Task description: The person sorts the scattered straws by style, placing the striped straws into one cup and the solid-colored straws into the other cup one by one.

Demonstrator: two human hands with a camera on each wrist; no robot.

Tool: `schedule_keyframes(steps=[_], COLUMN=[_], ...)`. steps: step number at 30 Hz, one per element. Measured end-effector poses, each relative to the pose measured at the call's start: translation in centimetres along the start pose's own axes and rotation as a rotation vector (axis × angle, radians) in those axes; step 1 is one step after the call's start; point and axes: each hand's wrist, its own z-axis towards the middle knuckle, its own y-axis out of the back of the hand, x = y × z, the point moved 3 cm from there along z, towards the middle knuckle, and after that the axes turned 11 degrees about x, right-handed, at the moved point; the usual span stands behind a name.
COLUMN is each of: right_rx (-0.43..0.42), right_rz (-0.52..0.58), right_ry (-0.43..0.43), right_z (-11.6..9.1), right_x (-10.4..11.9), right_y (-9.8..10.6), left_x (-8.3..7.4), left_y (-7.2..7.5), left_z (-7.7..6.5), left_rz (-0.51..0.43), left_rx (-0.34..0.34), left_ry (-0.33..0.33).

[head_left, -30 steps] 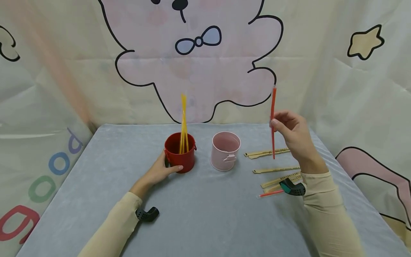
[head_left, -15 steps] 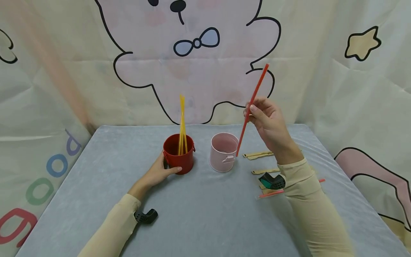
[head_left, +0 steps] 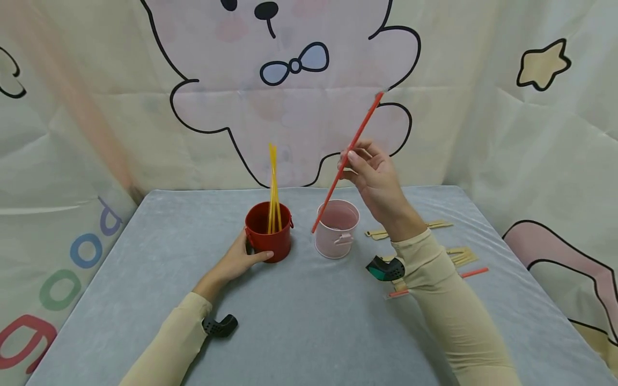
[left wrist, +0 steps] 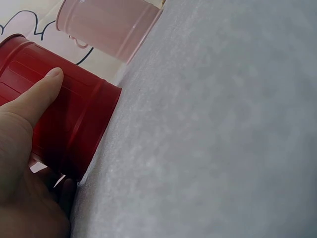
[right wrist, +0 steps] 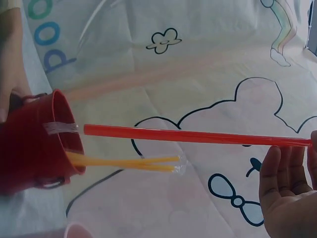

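My left hand point(head_left: 241, 258) holds the red bucket point(head_left: 282, 245) low on its near left side, thumb across the front; in the left wrist view the thumb point(left wrist: 42, 96) lies along the wall. Several yellow straws point(head_left: 273, 182) stand upright in this bucket, their tops in clear wrap in the right wrist view. My right hand point(head_left: 379, 185) pinches a red straw point(head_left: 362, 128) in clear wrapping, raised above the table and tilted. Its lower end overlaps the left rim of the pink bucket point(head_left: 332, 244) in the head view, and points toward the red bucket in the right wrist view.
Slim tan printed strips point(head_left: 440, 224) lie on the grey-blue tablecloth point(head_left: 309, 332) at the right, partly behind my right forearm. Another red straw point(head_left: 475, 272) lies there too. A printed cloth backdrop point(head_left: 289, 118) hangs behind the table.
My right hand has carried the red straw leftward from over the strips to above the pink bucket, tilting its top to the right. The left hand stays on the red bucket.
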Motion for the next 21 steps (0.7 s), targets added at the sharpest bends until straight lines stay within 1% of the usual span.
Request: schedule_keyframes(steps=[7, 11, 15, 17, 21], right_rx=[-0.002, 0.003, -0.007, -0.012, 0.006], right_rz=[0.038, 0.034, -0.003, -0.042, -0.123], right_ry=[0.002, 0.032, 0.070, 0.066, 0.042], right_z=[1.2, 2.0, 2.9, 3.2, 3.4], right_x=[0.1, 0.3, -0.2, -0.9, -2.8], right_y=[-1.3, -2.1, -2.9, -3.3, -3.8], left_x=[-0.1, 0.0, 0.1, 0.1, -0.1], left_y=[0.0, 0.1, 0.1, 0.2, 0.1], left_z=[0.1, 0.2, 0.2, 0.1, 0.0], left_rz=[0.008, 0.013, 0.010, 0.007, 0.008], left_rx=[-0.014, -0.006, -0.007, -0.009, -0.002], left_ry=[-0.021, -0.024, -0.021, -0.017, -0.007])
